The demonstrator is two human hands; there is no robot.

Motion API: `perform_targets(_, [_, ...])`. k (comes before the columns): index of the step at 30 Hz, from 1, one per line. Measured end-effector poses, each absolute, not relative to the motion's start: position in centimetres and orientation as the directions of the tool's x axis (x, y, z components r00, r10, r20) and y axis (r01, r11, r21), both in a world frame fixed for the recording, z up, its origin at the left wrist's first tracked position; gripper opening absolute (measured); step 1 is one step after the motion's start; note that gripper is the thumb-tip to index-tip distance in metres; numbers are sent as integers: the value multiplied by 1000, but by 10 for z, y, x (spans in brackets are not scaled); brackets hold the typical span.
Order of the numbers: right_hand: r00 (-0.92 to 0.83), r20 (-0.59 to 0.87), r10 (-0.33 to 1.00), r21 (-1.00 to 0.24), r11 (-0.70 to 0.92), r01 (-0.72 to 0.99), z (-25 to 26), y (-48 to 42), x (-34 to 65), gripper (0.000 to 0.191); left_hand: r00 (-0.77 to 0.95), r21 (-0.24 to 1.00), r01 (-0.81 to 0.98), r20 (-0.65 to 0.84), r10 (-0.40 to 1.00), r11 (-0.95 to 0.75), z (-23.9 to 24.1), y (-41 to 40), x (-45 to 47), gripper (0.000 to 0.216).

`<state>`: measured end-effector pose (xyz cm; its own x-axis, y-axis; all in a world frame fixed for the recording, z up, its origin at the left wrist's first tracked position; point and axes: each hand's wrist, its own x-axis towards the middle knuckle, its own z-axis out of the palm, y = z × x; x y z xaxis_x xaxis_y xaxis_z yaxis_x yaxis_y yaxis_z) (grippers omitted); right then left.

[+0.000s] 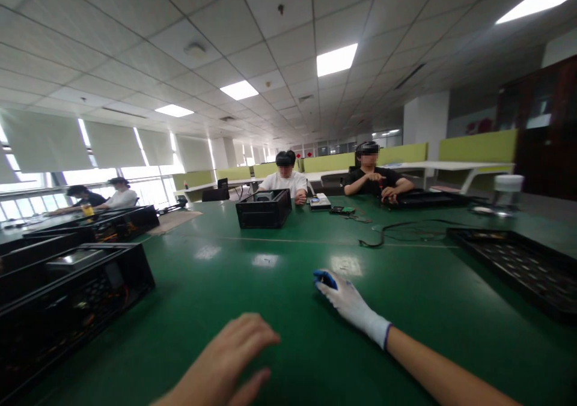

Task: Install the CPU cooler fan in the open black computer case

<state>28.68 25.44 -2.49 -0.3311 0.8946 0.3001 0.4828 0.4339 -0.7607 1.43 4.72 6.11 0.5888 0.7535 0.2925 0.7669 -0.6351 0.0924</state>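
Observation:
My left hand (234,358) is bare and hovers low over the green table (270,310), fingers stretched forward and slightly apart, holding nothing. My right hand (347,301) wears a white glove with blue fingertips and reaches forward, resting on the table top with fingers extended. Neither hand touches any object. An open black computer case (67,298) lies to the left of my left hand.
A black case (264,208) stands mid-table. A flat black panel (518,262) lies at the right, loose cables (396,232) beyond it. Two people sit across the table; two more sit at the far left by the windows. A white-lidded jar (507,190) stands far right.

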Motion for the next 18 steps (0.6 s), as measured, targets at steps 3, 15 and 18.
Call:
perform_targets(3, [-354,280,892,-742,435,510,-28,254,286,58,474,-18,866,345,810,-500,100,132,-5,49])
perform_targets(15, [-300,271,915,-797,388,462,-17,250,285,43,60,-120,992,299,952,-25,129,300,-31,45])
perform_targets(18, [-246,291,924,-819,374,436,-18,256,287,46,35,-116,993,279,960,-2,131,265,-8,45])
